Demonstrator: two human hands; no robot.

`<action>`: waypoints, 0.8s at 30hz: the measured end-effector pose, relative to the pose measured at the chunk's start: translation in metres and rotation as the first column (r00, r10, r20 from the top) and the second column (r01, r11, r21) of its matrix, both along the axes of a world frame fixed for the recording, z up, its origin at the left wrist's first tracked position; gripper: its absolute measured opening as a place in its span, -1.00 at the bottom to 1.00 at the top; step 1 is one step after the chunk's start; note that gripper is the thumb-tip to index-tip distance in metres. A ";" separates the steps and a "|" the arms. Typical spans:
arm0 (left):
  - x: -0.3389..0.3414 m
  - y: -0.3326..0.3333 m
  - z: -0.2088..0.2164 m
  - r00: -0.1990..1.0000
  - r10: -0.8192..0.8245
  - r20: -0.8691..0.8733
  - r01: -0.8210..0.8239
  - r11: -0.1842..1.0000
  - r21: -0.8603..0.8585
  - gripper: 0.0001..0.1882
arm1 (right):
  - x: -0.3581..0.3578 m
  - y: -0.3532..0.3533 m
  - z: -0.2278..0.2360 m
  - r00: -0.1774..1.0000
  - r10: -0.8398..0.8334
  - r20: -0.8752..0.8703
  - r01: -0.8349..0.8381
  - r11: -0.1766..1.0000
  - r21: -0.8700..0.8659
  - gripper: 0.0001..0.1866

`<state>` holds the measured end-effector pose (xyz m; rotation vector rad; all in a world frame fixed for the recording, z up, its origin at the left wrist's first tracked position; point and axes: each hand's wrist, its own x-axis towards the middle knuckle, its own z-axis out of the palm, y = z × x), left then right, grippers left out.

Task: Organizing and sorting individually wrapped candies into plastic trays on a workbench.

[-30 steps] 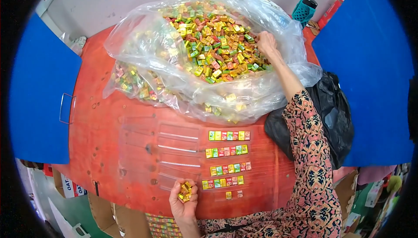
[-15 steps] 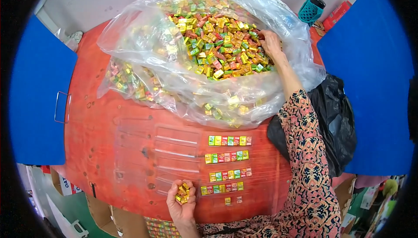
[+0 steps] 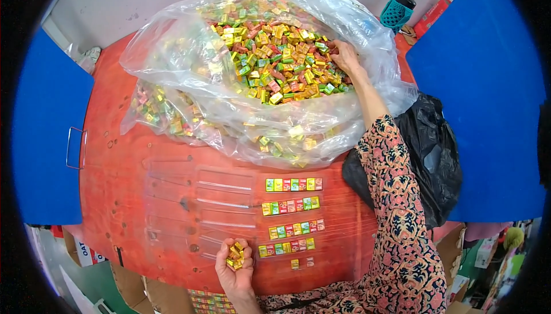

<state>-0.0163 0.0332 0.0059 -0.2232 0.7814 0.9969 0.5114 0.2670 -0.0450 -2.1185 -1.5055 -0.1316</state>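
Note:
My left hand (image 3: 236,268) is cupped, palm up, around several small gold and yellow wrapped sweets (image 3: 235,255), close to the table's front edge. Up at the right side of a large clear plastic bag (image 3: 275,124), my right hand (image 3: 346,58) has its fingers curled down into a heap of wrapped sweets (image 3: 281,61) in red, yellow, green and orange. Its fingertips are partly hidden there. Between the hands, short rows of these sweets (image 3: 294,185) lie on a clear plastic tray (image 3: 227,185) with long ridges. Two single sweets (image 3: 295,264) sit at the near end.
A black plastic bag (image 3: 427,153) lies beside my right sleeve. Blue panels (image 3: 51,142) flank the red table (image 3: 123,199). A dark-topped bottle in a teal knitted cover (image 3: 396,14) and a red box (image 3: 431,18) stand at the back right. Cardboard boxes (image 3: 129,285) are below the front edge.
The whole view has shifted slightly, so the scene sits a little further left. My right hand stays in the heap, and my left hand still holds its sweets.

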 end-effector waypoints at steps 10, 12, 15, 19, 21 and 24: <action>-0.005 -0.003 -0.003 1.000 -0.015 -0.025 0.015 1.000 0.015 -0.82 | 0.019 0.001 -0.005 0.911 -0.087 -0.403 0.068 0.996 -0.060 -0.72; -0.004 -0.003 -0.002 1.000 -0.017 -0.025 0.017 1.000 0.011 -0.82 | 0.026 0.003 -0.006 0.931 -0.048 -0.363 0.040 0.999 -0.030 -0.70; -0.008 -0.003 0.000 1.000 0.003 -0.024 -0.002 1.000 0.029 -0.82 | -0.005 0.003 0.002 0.613 -0.097 -0.784 0.092 0.994 -0.051 -0.71; -0.003 -0.002 0.004 0.999 -0.008 -0.037 0.009 1.000 0.020 -0.84 | -0.005 -0.002 0.015 0.662 -0.032 -0.749 0.077 0.997 0.025 -0.73; -0.002 -0.002 0.006 0.998 0.006 -0.059 -0.006 1.000 0.011 -0.85 | -0.022 0.000 0.029 0.673 -0.026 -0.739 0.090 0.995 0.047 -0.75; -0.004 -0.002 0.002 0.999 -0.027 -0.019 0.027 1.000 0.014 -0.84 | -0.043 -0.002 0.048 0.902 -0.007 -0.432 0.077 0.986 0.146 -0.71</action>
